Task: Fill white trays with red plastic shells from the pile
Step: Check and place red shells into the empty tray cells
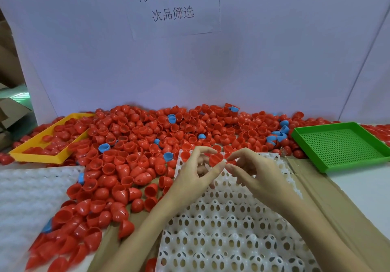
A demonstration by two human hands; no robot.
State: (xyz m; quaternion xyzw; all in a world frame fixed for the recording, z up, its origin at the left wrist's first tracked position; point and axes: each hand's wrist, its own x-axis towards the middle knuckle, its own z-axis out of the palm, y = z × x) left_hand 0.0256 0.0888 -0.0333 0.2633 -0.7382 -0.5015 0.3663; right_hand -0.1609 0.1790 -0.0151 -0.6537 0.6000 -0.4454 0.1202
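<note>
A big pile of red plastic shells (pixel 130 145) covers the table's middle and left. A white perforated tray (pixel 221 225) lies in front of me on brown cardboard. One red shell (pixel 185 155) sits in its far left corner. Over the tray's far end, my left hand (pixel 194 176) and my right hand (pixel 253 172) meet at a red shell (pixel 216 159). Both hands pinch this shell with their fingertips. The other fingers are spread and loosely curled.
A yellow tray (pixel 35 155) with red shells stands at the left. A green perforated tray (pixel 341 145) stands at the right. A second white tray (pixel 27 198) lies at the near left. Several blue shells (pixel 103 147) are mixed into the pile. A white wall with a paper sign stands behind.
</note>
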